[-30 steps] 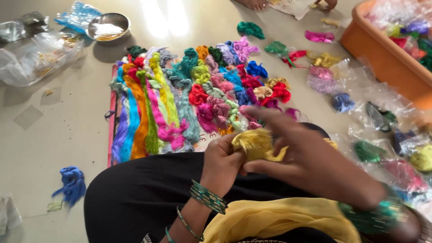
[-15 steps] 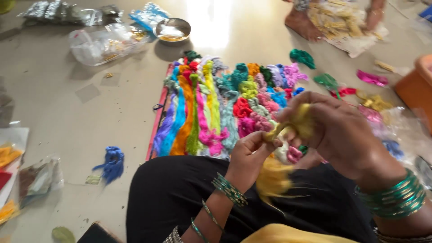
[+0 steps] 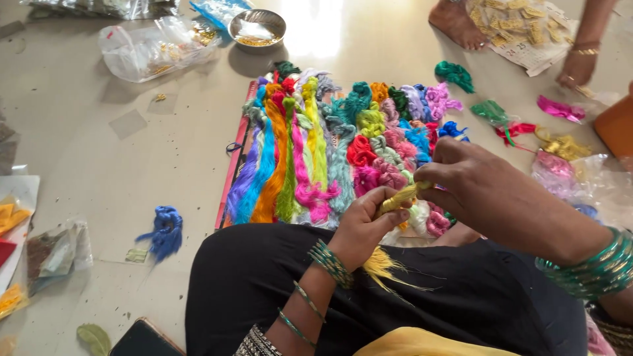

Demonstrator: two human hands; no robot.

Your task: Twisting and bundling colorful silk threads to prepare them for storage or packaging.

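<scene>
Over my black-clothed lap, my left hand grips a bundle of yellow thread; its loose frayed end hangs below my fist. My right hand pinches the upper end of the same bundle with fingers curled around it. Both wrists carry green bangles. Just beyond my hands, many coloured thread skeins lie in rows on a flat board on the floor.
A blue skein lies alone at left. A steel bowl and clear plastic bags sit at the back. Another person's foot and hand are at top right. An orange tub is at right; a phone lies near my knee.
The view has swung to the right and downward. The yellow thread went from a loose clump to a tight stretched bundle between my two hands, its tail hanging lower.
</scene>
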